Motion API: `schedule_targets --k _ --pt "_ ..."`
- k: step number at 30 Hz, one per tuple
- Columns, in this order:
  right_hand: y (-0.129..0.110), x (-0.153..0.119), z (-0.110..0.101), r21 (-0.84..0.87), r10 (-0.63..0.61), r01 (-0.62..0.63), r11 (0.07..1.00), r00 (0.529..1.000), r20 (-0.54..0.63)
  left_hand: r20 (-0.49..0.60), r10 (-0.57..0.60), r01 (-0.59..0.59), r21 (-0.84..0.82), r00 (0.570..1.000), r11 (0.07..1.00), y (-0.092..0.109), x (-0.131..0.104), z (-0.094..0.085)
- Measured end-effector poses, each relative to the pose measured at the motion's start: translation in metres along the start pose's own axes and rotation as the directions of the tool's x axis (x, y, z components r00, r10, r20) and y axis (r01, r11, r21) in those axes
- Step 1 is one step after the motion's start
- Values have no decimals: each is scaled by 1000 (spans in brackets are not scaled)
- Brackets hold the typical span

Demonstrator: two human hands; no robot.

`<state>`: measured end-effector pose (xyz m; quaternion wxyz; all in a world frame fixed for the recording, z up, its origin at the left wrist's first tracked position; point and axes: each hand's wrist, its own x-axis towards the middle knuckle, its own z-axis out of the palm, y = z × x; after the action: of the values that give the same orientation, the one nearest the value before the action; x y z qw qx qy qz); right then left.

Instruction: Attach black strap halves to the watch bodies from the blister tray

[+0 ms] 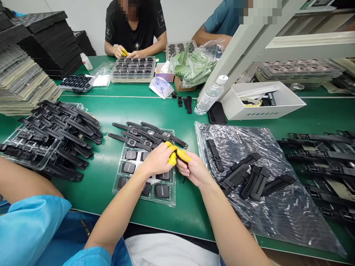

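My left hand (pixel 158 159) and my right hand (pixel 194 169) meet above a clear tray (pixel 124 181) of black watch bodies. Both wear yellow finger cots. Between the fingertips they pinch a small black watch part (pixel 181 158); a thin black strap end hangs below my right hand. Several assembled black watches (pixel 144 135) lie across the tray's far edge. To the right, loose black strap halves (pixel 249 177) rest on a clear plastic bag (pixel 277 207).
A heap of black watches on trays (pixel 55 136) lies left. More strapped watches (pixel 321 155) line the right edge. A water bottle (pixel 210 95), a white box (pixel 263 99), stacked trays (pixel 24 81) and two seated people (pixel 135 29) occupy the far side.
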<state>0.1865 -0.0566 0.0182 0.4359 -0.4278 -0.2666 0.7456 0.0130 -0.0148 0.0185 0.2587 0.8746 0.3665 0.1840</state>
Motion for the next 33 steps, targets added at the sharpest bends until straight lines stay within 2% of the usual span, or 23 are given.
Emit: schedule_targets --k 3,9,15,18,24,29,33 --pt "1 0 0 -14 -1 1 1000 1000 7 12 10 -10 24 1000 1000 -3 0 1" --pt "2 -1 5 -73 -68 68 995 998 -6 -45 32 -35 -68 998 997 -9 -1 3" --pt "1 -1 2 -70 -37 37 997 999 -7 -19 101 -97 159 995 982 0 -4 -1" --pt "2 -1 2 -110 -76 75 991 997 -2 -33 122 -115 166 992 979 -1 -4 -2" --pt "5 -2 5 -138 -159 160 977 987 18 -158 165 -173 -42 974 984 -9 -4 1" --pt "5 -2 2 -169 -283 280 945 959 10 -281 47 -126 -270 959 954 -7 -2 3" --pt "4 -2 2 -200 -300 305 931 952 52 -423 0 -210 -451 906 867 -8 4 4"
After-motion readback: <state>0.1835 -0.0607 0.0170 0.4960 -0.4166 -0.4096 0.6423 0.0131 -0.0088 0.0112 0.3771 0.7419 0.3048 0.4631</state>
